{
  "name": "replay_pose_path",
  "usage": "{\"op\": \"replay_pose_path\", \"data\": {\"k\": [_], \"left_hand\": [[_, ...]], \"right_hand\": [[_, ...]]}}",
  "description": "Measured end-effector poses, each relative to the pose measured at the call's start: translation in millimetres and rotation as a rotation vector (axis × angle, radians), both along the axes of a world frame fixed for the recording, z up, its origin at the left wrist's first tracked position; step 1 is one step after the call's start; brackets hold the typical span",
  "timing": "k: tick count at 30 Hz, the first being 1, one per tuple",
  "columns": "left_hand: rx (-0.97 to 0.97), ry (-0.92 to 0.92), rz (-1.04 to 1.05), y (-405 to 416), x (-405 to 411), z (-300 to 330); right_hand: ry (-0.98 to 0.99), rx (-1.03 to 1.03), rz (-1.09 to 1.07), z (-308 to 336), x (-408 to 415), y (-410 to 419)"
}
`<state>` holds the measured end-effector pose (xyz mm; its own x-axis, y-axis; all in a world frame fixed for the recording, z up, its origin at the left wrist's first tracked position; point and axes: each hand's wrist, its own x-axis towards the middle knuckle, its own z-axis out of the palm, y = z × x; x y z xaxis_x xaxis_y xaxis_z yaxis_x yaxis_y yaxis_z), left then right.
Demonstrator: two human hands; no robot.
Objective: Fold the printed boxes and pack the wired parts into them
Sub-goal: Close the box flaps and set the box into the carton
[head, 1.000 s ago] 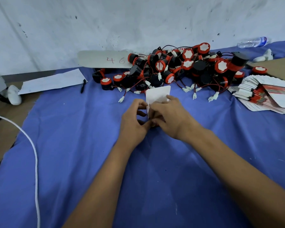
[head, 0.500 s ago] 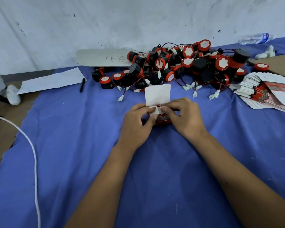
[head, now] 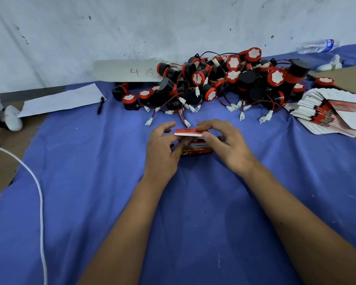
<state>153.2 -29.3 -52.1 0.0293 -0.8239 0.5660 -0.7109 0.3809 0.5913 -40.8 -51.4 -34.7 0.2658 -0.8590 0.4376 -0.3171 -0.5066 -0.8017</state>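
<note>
Head view, one moment. Box [head: 195,148], red and printed, sits on the blue cloth [head: 90,182] covering the desk, near the middle, just in front of the parts pile [head: 224,81]. Both hands are on it. Left hand [head: 162,147]: fingers curled, thumb and forefinger pinching the left end of the lid flap [head: 190,133]; grip closed on the box. Right hand [head: 224,140]: fingers curled over the flap's right end, thumb under it; grip likewise closed on the box. Flap lies nearly level above the box body, its red edge and white underside facing the camera. Front face of the box shows black print and a small yellow mark; text too small to read. Whether a part is inside cannot be told. Pile: black-and-red round parts with white faces, red and black wires, white plugs trailing onto the cloth toward the box. Stack of flat boxes [head: 333,114] fanned at right, well apart from the hands. At left, a paper sheet [head: 64,99] with a pen [head: 100,104] beside it. White board [head: 130,70] marked "46" leans on the wall behind the pile. Water bottle [head: 317,45] lies far right by the wall. White cord [head: 37,192] curves along the left edge.
</note>
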Motion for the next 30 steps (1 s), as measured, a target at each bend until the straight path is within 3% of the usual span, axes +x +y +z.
{"op": "replay_pose_path", "data": {"k": [5, 8, 11, 12, 16, 30], "left_hand": [[0.039, 0.183, -0.069, 4.0, 4.2, 5.9], [0.223, 0.454, -0.16, 5.9, 12.3, 6.8], [0.279, 0.774, -0.238, 4.8, 17.6, 7.7], [0.268, 0.764, -0.243, 4.6, 19.3, 8.3], [0.241, 0.333, -0.279, 2.4, 20.5, 2.7], [0.213, 0.281, -0.189, 0.2, 20.4, 2.9]], "right_hand": [[0.03, -0.049, -0.04, -3.0, 3.0, -3.3], [0.026, -0.018, 0.012, -4.6, 0.1, -3.3], [0.05, 0.001, 0.049, -4.3, -2.3, -4.6], [0.066, 0.011, 0.065, -3.6, -2.6, -4.6], [0.145, 0.038, 0.144, -3.9, -3.6, -5.5], [0.11, 0.099, 0.134, -3.3, 0.0, -8.5]]}}
